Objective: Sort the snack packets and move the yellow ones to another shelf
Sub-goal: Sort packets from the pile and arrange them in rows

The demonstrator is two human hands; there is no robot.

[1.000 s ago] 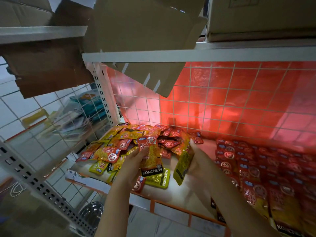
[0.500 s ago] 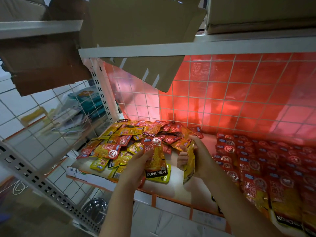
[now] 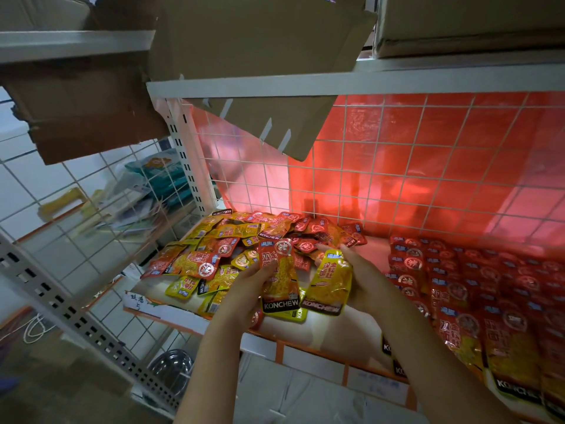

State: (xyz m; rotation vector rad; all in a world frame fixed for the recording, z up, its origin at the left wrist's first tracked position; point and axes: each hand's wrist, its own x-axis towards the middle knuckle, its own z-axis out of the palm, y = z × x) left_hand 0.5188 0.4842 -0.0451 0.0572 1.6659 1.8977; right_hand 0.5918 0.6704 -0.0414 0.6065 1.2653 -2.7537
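A mixed heap of red and yellow snack packets [image 3: 220, 252] lies on the left part of the white shelf [image 3: 330, 332]. My left hand [image 3: 244, 289] grips a red-topped packet [image 3: 279, 276] upright above the shelf's front. My right hand [image 3: 363, 280] holds a yellow packet [image 3: 328, 283] flat against its palm, face towards me, right beside the red one. Another yellow packet [image 3: 298, 313] lies on the shelf beneath them. Sorted red packets [image 3: 477, 289] lie in rows on the right.
A wire grid with red sheeting [image 3: 428, 166] backs the shelf. Cardboard boxes [image 3: 253, 56] overhang from the shelf above. A white upright post [image 3: 186, 160] and wire side panel stand at the left. A metal bowl [image 3: 171, 368] sits below.
The yellow packet in my right hand has turned from edge-on to face-on and now sits next to the red packet. My left hand has lifted its packet slightly.
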